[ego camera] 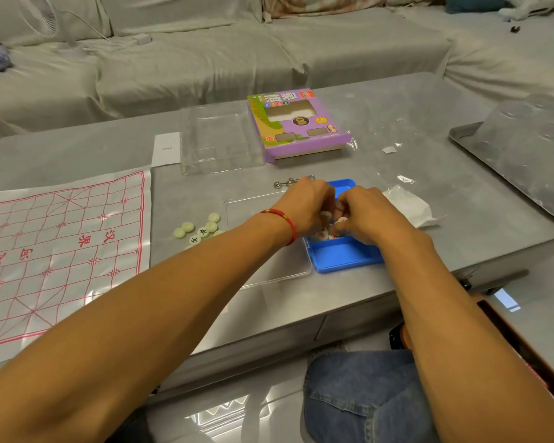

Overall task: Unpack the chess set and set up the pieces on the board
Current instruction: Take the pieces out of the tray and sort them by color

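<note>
A white sheet board [61,251] with red grid lines lies flat at the table's left. Several pale round chess pieces [202,230] sit loose just right of it. A blue tray [343,255] holds more white pieces with red marks [320,234]. My left hand [304,204] and my right hand [363,214] are both over the tray, fingers curled around pieces; each hand pinches a white disc. A red string bracelet circles my left wrist.
A clear lid [269,244] lies left of the tray. Behind are a clear plastic box [219,139], a purple game carton [293,123], a white leaflet [166,149], a metal chain [290,182], plastic wrap [410,203] and a metal tray [522,167]. A sofa stands beyond.
</note>
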A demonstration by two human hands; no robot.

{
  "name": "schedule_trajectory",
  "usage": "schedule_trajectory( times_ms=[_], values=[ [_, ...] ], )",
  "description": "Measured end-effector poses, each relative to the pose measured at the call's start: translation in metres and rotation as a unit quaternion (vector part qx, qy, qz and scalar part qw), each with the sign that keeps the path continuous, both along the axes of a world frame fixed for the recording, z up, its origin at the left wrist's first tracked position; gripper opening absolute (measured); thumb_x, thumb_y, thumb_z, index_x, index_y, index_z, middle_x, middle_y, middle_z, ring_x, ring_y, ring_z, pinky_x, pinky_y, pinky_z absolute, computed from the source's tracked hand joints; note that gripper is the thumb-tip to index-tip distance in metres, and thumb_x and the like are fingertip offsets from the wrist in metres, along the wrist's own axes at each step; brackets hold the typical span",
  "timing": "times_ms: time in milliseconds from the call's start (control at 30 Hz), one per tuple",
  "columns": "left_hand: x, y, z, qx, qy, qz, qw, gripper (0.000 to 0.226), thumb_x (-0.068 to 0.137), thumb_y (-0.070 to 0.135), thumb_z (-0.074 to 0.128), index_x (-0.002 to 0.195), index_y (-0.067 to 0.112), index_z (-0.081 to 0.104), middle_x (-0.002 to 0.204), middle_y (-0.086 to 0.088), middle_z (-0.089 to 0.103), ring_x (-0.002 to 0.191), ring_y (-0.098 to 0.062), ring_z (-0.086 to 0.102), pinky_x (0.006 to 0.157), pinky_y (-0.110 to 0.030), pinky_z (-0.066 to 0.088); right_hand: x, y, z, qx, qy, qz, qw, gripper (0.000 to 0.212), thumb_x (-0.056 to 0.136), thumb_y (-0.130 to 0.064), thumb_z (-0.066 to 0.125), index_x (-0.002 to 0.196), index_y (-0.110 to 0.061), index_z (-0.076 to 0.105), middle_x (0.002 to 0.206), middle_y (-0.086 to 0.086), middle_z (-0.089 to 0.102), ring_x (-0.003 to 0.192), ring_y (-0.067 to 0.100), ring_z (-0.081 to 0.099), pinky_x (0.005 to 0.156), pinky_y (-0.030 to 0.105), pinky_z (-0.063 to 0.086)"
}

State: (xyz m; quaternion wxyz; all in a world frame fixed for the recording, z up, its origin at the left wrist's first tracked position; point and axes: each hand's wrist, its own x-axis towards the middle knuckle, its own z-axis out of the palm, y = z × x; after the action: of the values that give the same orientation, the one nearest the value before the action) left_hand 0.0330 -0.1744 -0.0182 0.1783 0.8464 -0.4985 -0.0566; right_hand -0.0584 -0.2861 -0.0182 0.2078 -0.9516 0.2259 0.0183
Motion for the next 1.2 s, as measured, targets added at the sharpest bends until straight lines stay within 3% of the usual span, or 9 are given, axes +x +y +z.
schedule_trajectory(
  times_ms=[200, 300, 433, 600, 733, 867, 1033, 1200],
  values=[
    [0.000, 0.015, -0.001, -0.081, 0.035, 0.028, 0.996, 0.020, 0.081, 0.011, 0.067, 0.100, 0.015, 0.069, 0.083, -0.001, 0.065, 0.074, -0.015, 0.058, 0.068, -0.023, 0.049, -0.002, -0.001, -0.003, 0.016, -0.005, 0.006, 1.000, 0.014, 0.076, -0.021, 0.082, 0.077, -0.025, 0.069, 0.093, 0.003, 0.064, 0.084, 0.021, 0.058, 0.071, 0.032, 0.046],
    [0.000, 0.033, 0.000, -0.114, 0.043, 0.052, 0.991, 0.017, 0.082, 0.020, 0.071, 0.098, 0.016, 0.072, 0.078, 0.005, 0.061, 0.070, -0.011, 0.055, 0.062, -0.016, 0.044, -0.003, -0.002, -0.003, 0.015, -0.020, -0.004, 1.000, 0.013, 0.075, -0.022, 0.083, 0.078, -0.022, 0.071, 0.086, 0.000, 0.067, 0.083, 0.021, 0.062, 0.073, 0.035, 0.053],
    [0.001, 0.069, -0.001, -0.149, 0.060, 0.108, 0.981, 0.018, 0.085, 0.029, 0.071, 0.099, 0.017, 0.073, 0.085, 0.002, 0.069, 0.073, -0.009, 0.059, 0.068, -0.023, 0.052, -0.001, -0.001, -0.001, 0.005, -0.076, -0.013, 0.997, 0.010, 0.079, -0.021, 0.079, 0.082, -0.018, 0.071, 0.081, -0.003, 0.067, 0.081, 0.020, 0.062, 0.067, 0.032, 0.048],
    [0.014, 0.124, -0.003, -0.175, 0.035, 0.196, 0.964, 0.017, 0.087, 0.028, 0.069, 0.097, 0.014, 0.074, 0.088, 0.000, 0.070, 0.075, -0.012, 0.060, 0.075, -0.029, 0.054, 0.014, 0.026, 0.003, 0.053, -0.188, 0.007, 0.981, 0.010, 0.082, -0.023, 0.077, 0.090, -0.019, 0.073, 0.082, -0.004, 0.067, 0.077, 0.015, 0.060, 0.072, 0.030, 0.049],
    [0.039, 0.164, -0.009, -0.147, 0.036, 0.285, 0.946, 0.020, 0.088, 0.023, 0.068, 0.104, 0.013, 0.073, 0.095, -0.001, 0.069, 0.080, -0.010, 0.057, 0.076, -0.020, 0.046, 0.043, 0.069, 0.000, 0.104, -0.210, 0.102, 0.967, 0.011, 0.083, -0.023, 0.075, 0.094, -0.024, 0.072, 0.084, -0.009, 0.067, 0.074, 0.006, 0.058, 0.076, 0.022, 0.043],
    [0.065, 0.186, -0.013, -0.118, 0.055, 0.324, 0.937, 0.020, 0.087, 0.017, 0.068, 0.106, 0.015, 0.072, 0.094, -0.001, 0.069, 0.080, -0.011, 0.059, 0.080, -0.024, 0.053, 0.079, 0.113, -0.010, 0.109, -0.185, 0.172, 0.961, 0.016, 0.085, -0.022, 0.074, 0.100, -0.025, 0.070, 0.090, -0.007, 0.064, 0.080, 0.007, 0.056, 0.070, 0.015, 0.038],
    [0.089, 0.186, -0.008, -0.052, 0.083, 0.335, 0.937, 0.022, 0.088, 0.017, 0.067, 0.110, 0.013, 0.069, 0.096, -0.005, 0.068, 0.078, -0.016, 0.061, 0.068, -0.020, 0.049, 0.111, 0.146, -0.016, 0.114, -0.176, 0.187, 0.960, 0.026, 0.082, -0.021, 0.074, 0.108, -0.021, 0.072, 0.085, -0.009, 0.059, 0.083, 0.011, 0.056, 0.079, 0.026, 0.050],
    [0.095, 0.191, -0.007, -0.006, 0.118, 0.315, 0.942, 0.021, 0.085, 0.018, 0.070, 0.104, 0.012, 0.073, 0.092, -0.004, 0.071, 0.071, -0.009, 0.059, 0.059, -0.015, 0.044, 0.124, 0.159, -0.019, 0.093, -0.136, 0.212, 0.963, 0.025, 0.082, -0.023, 0.075, 0.107, -0.020, 0.072, 0.097, 0.001, 0.068, 0.089, 0.019, 0.062, 0.080, 0.034, 0.055]
  ],
)
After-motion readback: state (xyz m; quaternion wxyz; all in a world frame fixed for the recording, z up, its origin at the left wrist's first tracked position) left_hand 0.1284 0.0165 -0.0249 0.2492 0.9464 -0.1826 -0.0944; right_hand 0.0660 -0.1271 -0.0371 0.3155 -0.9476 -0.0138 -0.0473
